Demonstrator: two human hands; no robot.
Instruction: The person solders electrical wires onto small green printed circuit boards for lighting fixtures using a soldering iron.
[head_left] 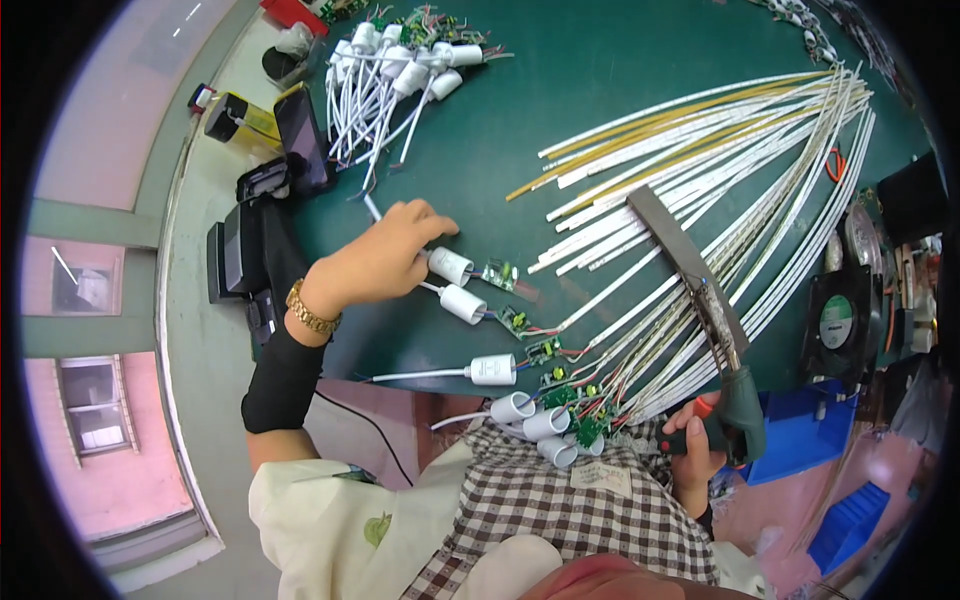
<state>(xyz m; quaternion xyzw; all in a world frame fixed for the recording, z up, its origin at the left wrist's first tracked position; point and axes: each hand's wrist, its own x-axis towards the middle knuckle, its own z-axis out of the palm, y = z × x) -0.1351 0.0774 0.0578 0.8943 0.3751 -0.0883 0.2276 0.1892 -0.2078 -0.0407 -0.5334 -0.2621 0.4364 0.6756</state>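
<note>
Left hand [385, 250] half-open just beside white socket [451, 266], left of centre; cannot tell grip. Right hand [698, 455] closed round green tool [740, 398], near right. Step: apparently socket arranging; next move likely calls for steadying socket.

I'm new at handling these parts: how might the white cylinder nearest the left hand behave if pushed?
The white cylinder may start to roll, being round and lying on its side. The green circuit board at its end would probably check that roll. That board looks fragile, its small components exposed.
</note>
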